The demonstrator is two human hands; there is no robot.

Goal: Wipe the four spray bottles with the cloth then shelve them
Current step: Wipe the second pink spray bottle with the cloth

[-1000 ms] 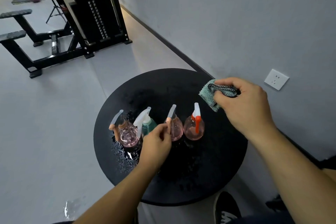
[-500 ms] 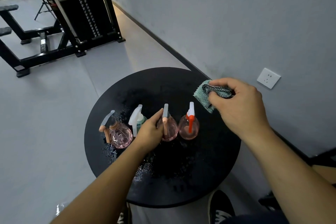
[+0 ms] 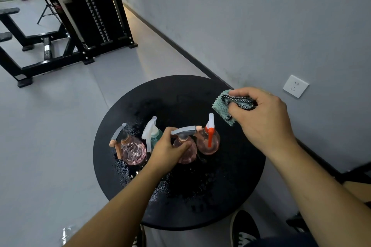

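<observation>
Four spray bottles stand in a row on a round black table (image 3: 230,196). My left hand (image 3: 167,151) grips the neck of the third one, a pink bottle with a grey head (image 3: 187,153) whose nozzle points right. To its left are a green bottle with a white head (image 3: 153,135) and a pink bottle with a grey head and orange trigger (image 3: 132,149). On the right stands a pink bottle with a white head and red trigger (image 3: 208,140). My right hand (image 3: 261,120) holds a bunched teal cloth (image 3: 222,106) above the table's right side.
Water drops wet the table in front of the bottles. A grey wall with a white socket (image 3: 295,86) runs along the right. A black weight machine (image 3: 92,14) and benches stand at the back left. My shoe (image 3: 244,228) is under the table's near edge.
My left hand closed round the third bottle's neck and turned it, so its nozzle now points right. My right hand still holds the cloth in about the same place.
</observation>
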